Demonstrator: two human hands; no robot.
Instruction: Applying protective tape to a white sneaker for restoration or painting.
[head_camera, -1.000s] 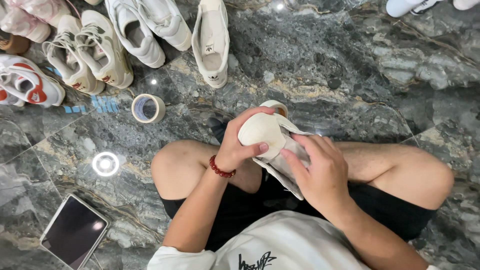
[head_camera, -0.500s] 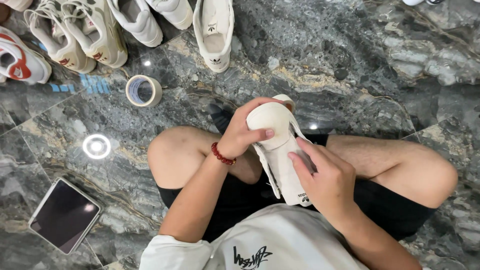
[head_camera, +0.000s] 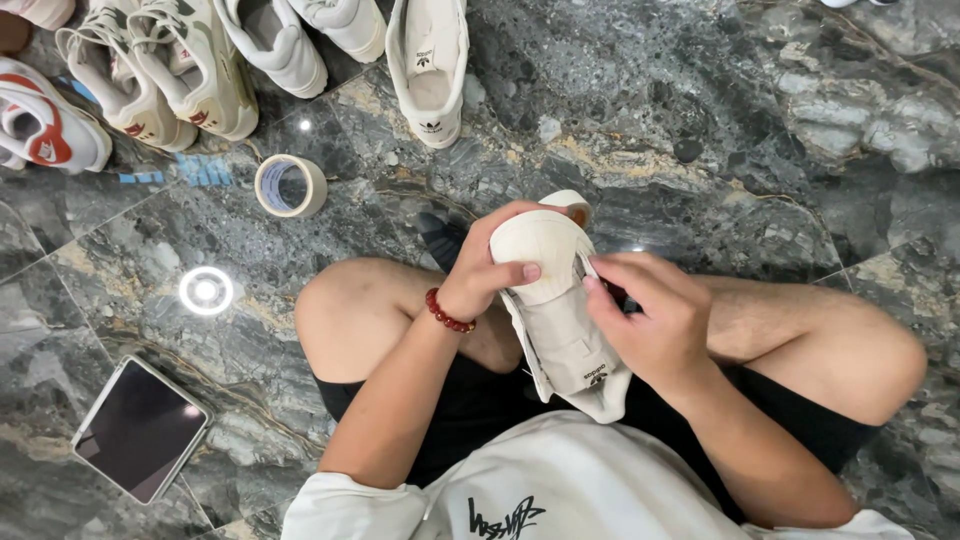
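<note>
A cream-white sneaker (head_camera: 560, 320) was held over the lap of a person seated cross-legged on a dark marbled stone floor (head_camera: 700, 130). The left hand (head_camera: 490, 265) was wrapped over the rounded toe cap, fingers curled down the far side and thumb pressed across the near face, a firm closed hold. The right hand (head_camera: 650, 315) was set against the shoe's right flank near the lace area, fingertips bent in toward the upper; whether anything was pinched between them could not be told, since the knuckles covered the contact. The shoe's long axis ran from the toe, up and away from the body, down to the heel resting against the white shirt (head_camera: 560, 480), slightly tilted to the right. Both hands were on the shoe, the left at the toe end, the right at mid-length. The shoe's right side and laces were hidden by the right hand. On the floor to the left a roll of tape (head_camera: 290, 186) and a dark tablet (head_camera: 140, 428) were noted, well apart from the hands; a row of other sneakers (head_camera: 200, 60) was cut off by the upper edge.
</note>
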